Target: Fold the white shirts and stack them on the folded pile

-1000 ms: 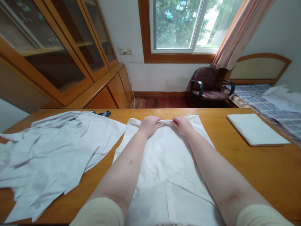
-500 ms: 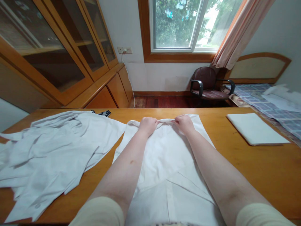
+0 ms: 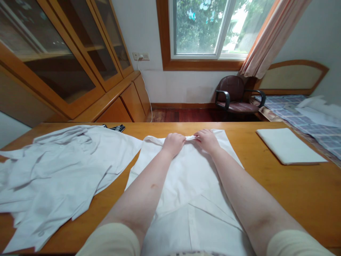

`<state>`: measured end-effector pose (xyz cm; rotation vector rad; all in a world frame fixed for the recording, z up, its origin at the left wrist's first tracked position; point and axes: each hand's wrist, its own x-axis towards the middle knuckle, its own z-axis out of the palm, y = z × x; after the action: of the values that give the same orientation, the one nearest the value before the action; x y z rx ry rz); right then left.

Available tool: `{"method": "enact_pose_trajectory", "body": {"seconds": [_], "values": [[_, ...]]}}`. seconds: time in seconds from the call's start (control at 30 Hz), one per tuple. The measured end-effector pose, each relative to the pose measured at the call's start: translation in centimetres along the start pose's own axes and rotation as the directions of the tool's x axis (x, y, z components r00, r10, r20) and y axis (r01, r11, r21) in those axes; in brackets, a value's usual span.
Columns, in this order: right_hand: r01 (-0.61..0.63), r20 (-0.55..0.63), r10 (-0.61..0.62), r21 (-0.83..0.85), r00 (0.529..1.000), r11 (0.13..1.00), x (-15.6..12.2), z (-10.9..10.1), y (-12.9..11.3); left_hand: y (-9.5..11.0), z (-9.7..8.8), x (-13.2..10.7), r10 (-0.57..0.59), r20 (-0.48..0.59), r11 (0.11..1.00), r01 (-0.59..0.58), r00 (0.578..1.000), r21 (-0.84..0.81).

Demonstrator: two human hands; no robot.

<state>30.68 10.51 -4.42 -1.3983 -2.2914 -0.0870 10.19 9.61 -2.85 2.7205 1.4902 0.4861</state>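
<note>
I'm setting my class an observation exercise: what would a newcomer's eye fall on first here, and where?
Probably the left hand and right hand at the centre, both gripping the far edge of a flat white garment on the wooden table. Next might come the rumpled white garment to the left, then the bright window beyond the table, top centre.

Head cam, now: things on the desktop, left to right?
Rumpled white garment → second white garment, held by left hand and right hand → flat white rectangular item.
</note>
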Motion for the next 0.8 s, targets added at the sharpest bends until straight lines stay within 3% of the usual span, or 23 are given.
{"method": "enact_pose_trajectory", "body": {"seconds": [0.4,0.47,0.53,0.63,0.7,0.8], "values": [[-0.016,-0.014,0.017,0.035,1.000,0.999,0.0,0.3,0.6,-0.2,-0.2,0.1,-0.040,-0.014,0.996,0.040,0.999,0.076],[-0.078,-0.034,0.083,0.127,0.996,0.989,-0.2,0.0,1.1,-0.4,-0.2,0.1,-0.055,-0.027,0.995,0.057,0.998,0.087],[-0.206,-0.057,0.225,0.228,0.973,0.952,-0.4,-0.2,1.8,-0.6,-0.1,0.1,-0.048,-0.008,0.995,0.048,0.999,0.086],[-0.417,-0.047,0.450,0.301,0.892,0.858,-0.6,-0.4,2.9,-0.7,0.1,0.2,0.002,0.077,0.997,-0.008,0.997,0.073],[-0.486,-0.009,0.513,0.306,0.858,0.818,-0.7,-0.3,3.5,-0.7,0.3,0.2,0.016,0.115,0.998,-0.024,0.993,0.065],[-0.502,0.061,0.508,0.295,0.859,0.813,-0.7,-0.2,3.9,-0.8,0.4,0.3,0.005,0.117,0.998,-0.012,0.993,0.058]]}}
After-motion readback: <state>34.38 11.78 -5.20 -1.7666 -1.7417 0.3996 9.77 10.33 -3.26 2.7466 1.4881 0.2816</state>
